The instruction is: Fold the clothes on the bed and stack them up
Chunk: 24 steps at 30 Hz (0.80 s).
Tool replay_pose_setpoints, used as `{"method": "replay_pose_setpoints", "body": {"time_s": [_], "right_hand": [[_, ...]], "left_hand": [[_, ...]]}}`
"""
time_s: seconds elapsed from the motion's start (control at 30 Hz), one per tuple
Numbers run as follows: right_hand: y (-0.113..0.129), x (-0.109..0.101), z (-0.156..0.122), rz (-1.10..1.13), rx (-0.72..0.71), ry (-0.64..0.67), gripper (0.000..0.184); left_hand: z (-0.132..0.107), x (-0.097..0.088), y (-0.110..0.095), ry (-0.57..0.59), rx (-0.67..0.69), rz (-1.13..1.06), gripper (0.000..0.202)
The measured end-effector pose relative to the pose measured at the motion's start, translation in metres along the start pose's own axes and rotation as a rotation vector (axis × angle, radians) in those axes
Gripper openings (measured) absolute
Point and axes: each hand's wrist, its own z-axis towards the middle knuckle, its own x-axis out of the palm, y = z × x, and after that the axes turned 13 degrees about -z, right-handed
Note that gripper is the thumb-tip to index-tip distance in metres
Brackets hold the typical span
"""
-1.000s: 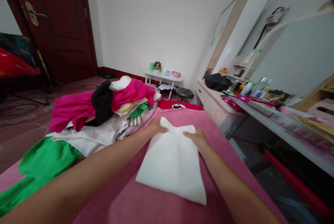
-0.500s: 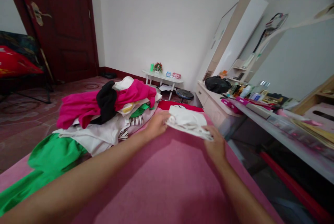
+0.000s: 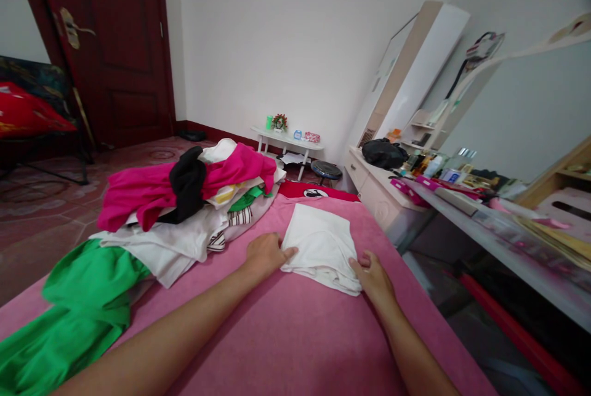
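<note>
A folded white garment [image 3: 321, 246] lies on the pink bed cover [image 3: 286, 334]. My left hand [image 3: 264, 253] rests at its near left corner, thumb and fingers pinching the edge. At the near right corner, my right hand [image 3: 373, 274] grips the stacked layers with curled fingers. Both arms reach forward over the bed.
A pile of clothes [image 3: 194, 193] in magenta, black, white and stripes sits to the left, with a green garment [image 3: 78, 303] nearer me. A red item [image 3: 316, 190] lies beyond the white one. A cluttered dresser [image 3: 443, 189] runs along the right. A small white table [image 3: 286, 137] and dark red door [image 3: 115, 45] stand farther off.
The white garment lay flat and long, was lifted and folded over away from me, and now lies on the bed as a smaller folded stack. Both hands came back toward me with it.
</note>
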Motion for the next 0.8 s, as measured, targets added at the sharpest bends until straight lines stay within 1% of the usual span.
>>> {"method": "replay_pose_setpoints", "body": {"time_s": [0.03, 0.1, 0.17, 0.2, 0.27, 0.33, 0.4, 0.43, 0.5, 0.53, 0.6, 0.7, 0.8], "right_hand": [[0.002, 0.003, 0.003, -0.041, -0.014, 0.023, 0.068], [0.012, 0.005, 0.009, -0.098, -0.049, 0.053, 0.071], [0.032, 0.002, 0.010, -0.130, -0.070, 0.066, 0.067], [0.045, 0.000, 0.010, -0.141, -0.082, 0.068, 0.064], [0.075, -0.004, 0.004, -0.162, -0.136, 0.088, 0.062], [0.105, -0.005, -0.004, -0.218, -0.215, 0.119, 0.069], [0.128, -0.004, -0.010, -0.322, -0.250, 0.150, 0.075], [0.135, -0.003, -0.011, -0.379, -0.237, 0.161, 0.077], [0.139, 0.001, -0.009, -0.469, -0.160, 0.173, 0.076], [0.137, 0.004, -0.006, -0.493, -0.122, 0.174, 0.074], [0.127, 0.008, 0.002, -0.484, -0.092, 0.153, 0.066], [0.108, 0.008, 0.017, -0.351, -0.147, 0.106, 0.054], [0.096, -0.008, 0.036, -0.205, -0.160, 0.059, 0.046]], "left_hand": [[-0.001, 0.004, -0.001, 0.006, -0.002, -0.006, 0.040], [-0.003, 0.012, -0.004, 0.003, 0.017, -0.052, 0.029], [-0.005, 0.019, -0.007, -0.011, 0.082, -0.144, 0.019], [-0.008, 0.022, -0.009, -0.012, 0.144, -0.218, 0.019], [-0.014, 0.028, -0.015, 0.031, 0.318, -0.409, 0.026], [-0.023, 0.031, -0.020, 0.137, 0.511, -0.581, 0.035], [-0.032, 0.031, -0.023, 0.258, 0.647, -0.631, 0.047], [-0.036, 0.031, -0.023, 0.307, 0.692, -0.624, 0.054], [-0.042, 0.031, -0.021, 0.371, 0.736, -0.580, 0.068], [-0.043, 0.031, -0.018, 0.381, 0.738, -0.555, 0.070], [-0.044, 0.033, -0.014, 0.361, 0.715, -0.525, 0.067], [-0.042, 0.037, -0.010, 0.293, 0.650, -0.536, 0.058], [-0.038, 0.040, -0.011, 0.257, 0.622, -0.524, 0.053]]}}
